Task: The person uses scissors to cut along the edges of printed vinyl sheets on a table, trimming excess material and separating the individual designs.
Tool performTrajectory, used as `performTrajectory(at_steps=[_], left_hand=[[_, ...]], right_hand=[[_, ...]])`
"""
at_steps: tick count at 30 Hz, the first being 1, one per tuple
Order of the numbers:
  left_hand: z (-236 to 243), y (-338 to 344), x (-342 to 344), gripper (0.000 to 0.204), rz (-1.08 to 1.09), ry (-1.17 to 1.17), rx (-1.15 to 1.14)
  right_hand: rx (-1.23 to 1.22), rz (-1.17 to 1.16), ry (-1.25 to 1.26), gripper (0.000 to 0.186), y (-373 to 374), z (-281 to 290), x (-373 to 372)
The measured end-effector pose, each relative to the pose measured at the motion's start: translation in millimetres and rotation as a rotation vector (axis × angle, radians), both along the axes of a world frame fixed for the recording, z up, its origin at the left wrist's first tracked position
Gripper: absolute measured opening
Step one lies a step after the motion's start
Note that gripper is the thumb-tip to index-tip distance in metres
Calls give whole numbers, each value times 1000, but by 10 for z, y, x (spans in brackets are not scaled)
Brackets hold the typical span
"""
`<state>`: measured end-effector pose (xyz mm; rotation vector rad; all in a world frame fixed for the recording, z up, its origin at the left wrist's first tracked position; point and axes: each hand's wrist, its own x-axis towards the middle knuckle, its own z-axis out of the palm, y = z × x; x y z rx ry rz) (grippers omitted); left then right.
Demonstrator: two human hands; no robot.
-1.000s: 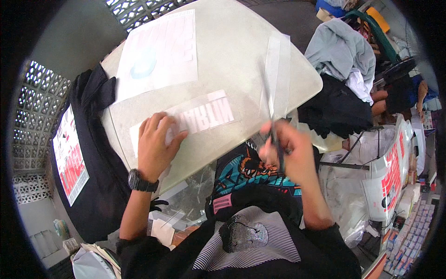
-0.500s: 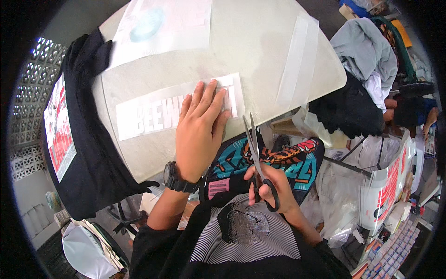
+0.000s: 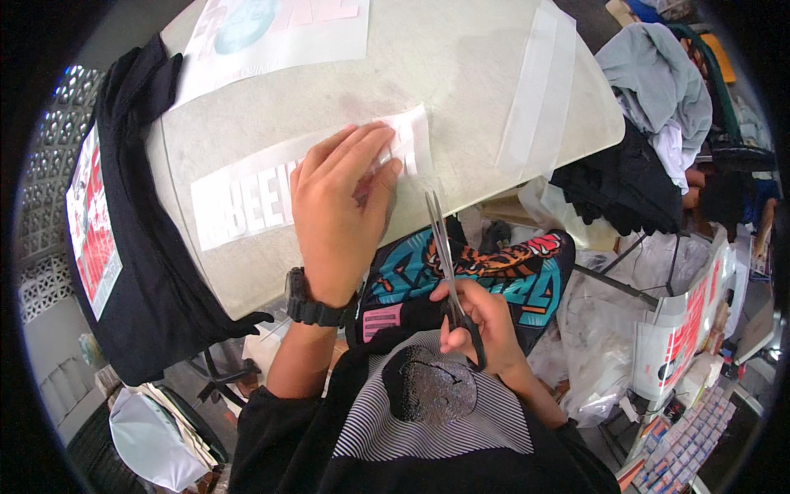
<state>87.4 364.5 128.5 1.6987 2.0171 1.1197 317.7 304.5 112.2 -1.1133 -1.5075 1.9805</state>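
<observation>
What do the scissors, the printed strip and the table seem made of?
Scissors: metal blades, probably steel, given their grey shine; dark handles, likely smooth plastic.
Printed strip: thin film or coated paper, perhaps; its border looks whitish and slightly translucent.
Table: pale, mostly dull top, possibly moulded plastic, since its corner is rounded and its surface looks scuffed.

Strip [image 3: 247, 202] on table [image 3: 461, 90], scissors [image 3: 448, 276] to its right

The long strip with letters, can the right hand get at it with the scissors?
Probably yes: the right hand holds the scissors with their tips near the right end of the strip, which looks uncovered. The left hand blocks the middle, though.
</observation>
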Motion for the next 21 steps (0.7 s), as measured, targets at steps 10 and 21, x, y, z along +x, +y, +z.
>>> performTrajectory(at_steps=[10,21], left_hand=[[-78,-41,36,29,-87,216,50],[-87,-59,25,30,-80,200,54]], right_hand=[[-74,-142,130,59,29,79,-200],[-5,-166,-79,49,61,245,-249]])
